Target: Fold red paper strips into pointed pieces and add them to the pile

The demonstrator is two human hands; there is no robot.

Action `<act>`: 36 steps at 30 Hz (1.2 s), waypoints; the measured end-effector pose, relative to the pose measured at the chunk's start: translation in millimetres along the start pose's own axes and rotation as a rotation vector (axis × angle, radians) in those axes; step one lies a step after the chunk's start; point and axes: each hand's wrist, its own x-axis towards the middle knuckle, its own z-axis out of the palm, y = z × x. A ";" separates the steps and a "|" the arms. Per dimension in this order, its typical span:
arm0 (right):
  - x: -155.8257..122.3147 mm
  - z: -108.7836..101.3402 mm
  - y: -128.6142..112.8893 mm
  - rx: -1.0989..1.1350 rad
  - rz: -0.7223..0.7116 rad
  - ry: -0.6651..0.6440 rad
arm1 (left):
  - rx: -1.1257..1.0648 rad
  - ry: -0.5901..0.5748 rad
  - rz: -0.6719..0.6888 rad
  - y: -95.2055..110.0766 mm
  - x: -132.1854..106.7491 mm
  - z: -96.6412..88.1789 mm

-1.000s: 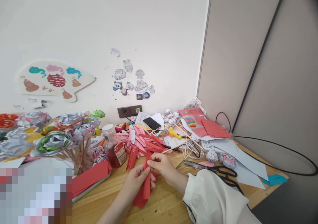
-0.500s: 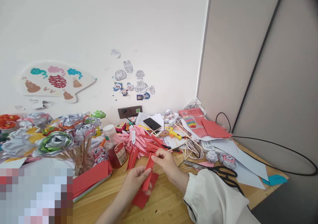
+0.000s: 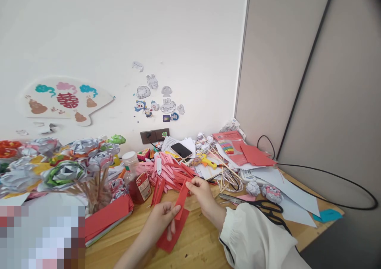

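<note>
Both hands pinch one red paper strip [image 3: 181, 202], right of the jar [image 3: 131, 178] and nearer the person: the left hand [image 3: 162, 218] grips its lower part, the right hand [image 3: 203, 191] its top end, probably to keep it taut. One red sheet [image 3: 169, 243] lies below on the worktop [image 3: 205, 239]. Well right of the jar sit one pair of scissors [image 3: 262, 204] and two crumpled balls [image 3: 253, 188]; behind it, rightward, one phone [image 3: 181, 150].

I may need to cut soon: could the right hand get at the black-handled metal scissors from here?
Probably yes: the scissors lie largely uncovered, to the right of the right hand, though it would first have to release the narrow red paper strip.
</note>
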 end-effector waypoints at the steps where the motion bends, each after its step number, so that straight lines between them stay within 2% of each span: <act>1: 0.5 -0.6 0.5 0.003 0.001 0.004 | 0.054 0.020 -0.008 0.2 -0.6 0.0; 4: 1.9 -2.8 1.6 -0.014 -0.003 0.019 | 0.221 0.095 0.002 2.1 -2.2 -1.8; 8: 0.5 -2.7 -0.3 -0.087 -0.053 0.032 | 0.322 0.263 0.182 5.6 -4.0 -7.2; 11: -4.9 2.8 -3.5 -0.131 -0.079 -0.056 | 0.330 0.322 0.293 6.5 -4.2 -8.7; 13: -9.0 7.6 -5.1 -0.136 -0.063 -0.159 | 0.304 0.310 0.326 6.0 -3.0 -7.6; 16: -13.0 12.3 -5.6 -0.157 -0.065 -0.233 | 0.263 0.304 0.335 4.5 -0.2 -5.5; 21: -14.7 13.1 -4.4 -0.070 0.023 -0.257 | 0.190 0.302 0.329 4.5 0.9 -3.8; 26: -15.2 13.6 -5.8 0.054 0.135 -0.254 | 0.098 0.178 0.294 2.6 2.5 -1.7; 30: -15.9 14.2 -8.6 0.048 0.116 -0.251 | 0.110 0.165 0.256 -0.2 4.3 -1.0; 33: -16.4 14.2 -9.2 0.058 0.118 -0.258 | 0.032 0.120 0.204 1.0 3.0 -0.2; 36: -16.5 13.8 -8.5 0.044 0.099 -0.270 | -0.022 0.123 0.179 3.1 1.0 0.2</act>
